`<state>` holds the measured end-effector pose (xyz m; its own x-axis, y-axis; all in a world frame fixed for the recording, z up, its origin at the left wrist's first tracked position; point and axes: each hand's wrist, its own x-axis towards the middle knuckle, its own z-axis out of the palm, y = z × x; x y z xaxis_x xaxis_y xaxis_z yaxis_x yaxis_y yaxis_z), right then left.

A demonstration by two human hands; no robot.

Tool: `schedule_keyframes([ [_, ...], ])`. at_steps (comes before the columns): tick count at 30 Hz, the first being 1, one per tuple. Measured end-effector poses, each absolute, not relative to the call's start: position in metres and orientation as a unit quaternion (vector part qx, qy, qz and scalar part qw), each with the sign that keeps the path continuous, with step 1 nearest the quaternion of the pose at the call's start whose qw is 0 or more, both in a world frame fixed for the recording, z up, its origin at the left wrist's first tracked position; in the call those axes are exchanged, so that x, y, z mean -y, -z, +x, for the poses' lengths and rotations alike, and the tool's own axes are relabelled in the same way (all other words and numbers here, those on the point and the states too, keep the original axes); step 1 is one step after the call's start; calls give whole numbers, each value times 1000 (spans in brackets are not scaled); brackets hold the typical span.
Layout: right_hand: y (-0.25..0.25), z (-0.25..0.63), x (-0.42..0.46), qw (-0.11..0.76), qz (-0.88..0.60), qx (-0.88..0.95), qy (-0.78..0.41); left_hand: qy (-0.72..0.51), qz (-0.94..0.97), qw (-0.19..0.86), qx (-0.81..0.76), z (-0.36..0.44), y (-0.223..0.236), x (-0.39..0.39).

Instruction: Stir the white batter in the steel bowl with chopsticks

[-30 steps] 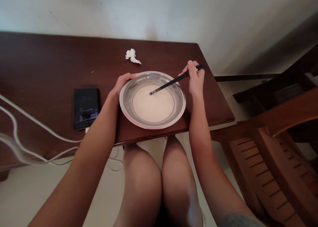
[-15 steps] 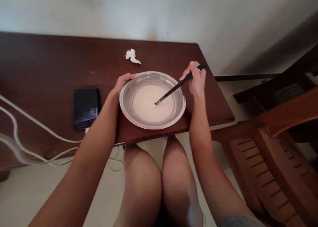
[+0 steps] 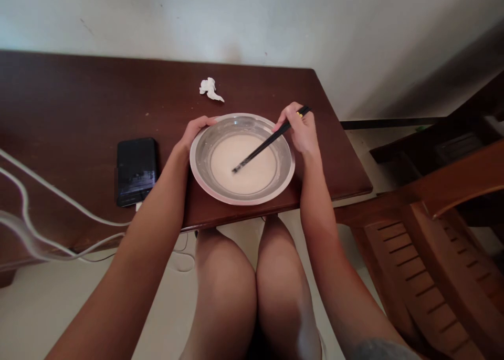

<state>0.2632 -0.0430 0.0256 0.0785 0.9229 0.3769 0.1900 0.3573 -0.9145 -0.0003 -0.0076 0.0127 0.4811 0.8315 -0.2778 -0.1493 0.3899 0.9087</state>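
A round metal bowl (image 3: pixel 200 177) stands near the front edge of the table, holding a pale, cream-coloured liquid (image 3: pixel 244 179). My left hand (image 3: pixel 196 130) grips the bowl's left rim, thumb along the top edge and the other fingers hidden beneath or behind it. Black chopsticks (image 3: pixel 268 143) with a small yellow band are pinched together in my right hand (image 3: pixel 301 129), above the bowl's right rim. They slant down to the left, and their whitened tips are in the liquid near the bowl's middle.
On the dark wooden table (image 3: pixel 79 97), a crumpled white tissue (image 3: pixel 211 89) lies behind the bowl. A black phone (image 3: pixel 136 171) with a white cable (image 3: pixel 71 200) rests left of my forearm. A wooden chair (image 3: pixel 413 265) stands at the right, and a wall (image 3: pixel 252 19) runs behind.
My right hand has shifted left and slightly down, carrying the chopsticks' tips leftward through the liquid. The left hand and the bowl have stayed in place.
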Motion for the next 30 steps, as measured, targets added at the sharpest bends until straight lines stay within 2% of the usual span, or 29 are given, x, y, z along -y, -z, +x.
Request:
schedule_keyframes([
  [7, -27, 268, 43, 611, -487, 566, -264, -338, 442, 731, -395, -1, -10, 4],
  [12, -24, 262, 42, 560, -468, 601, -325, -328, 449, 731, -396, -1, -12, 5],
  [18, -28, 268, 42, 616, -491, 562, -252, -338, 435, 734, -396, 0, -11, 4],
  [24, -26, 261, 43, 569, -460, 607, -312, -337, 432, 739, -392, -1, -12, 5],
  [30, -25, 268, 39, 639, -474, 543, -269, -348, 423, 743, -384, 1, -13, 9],
])
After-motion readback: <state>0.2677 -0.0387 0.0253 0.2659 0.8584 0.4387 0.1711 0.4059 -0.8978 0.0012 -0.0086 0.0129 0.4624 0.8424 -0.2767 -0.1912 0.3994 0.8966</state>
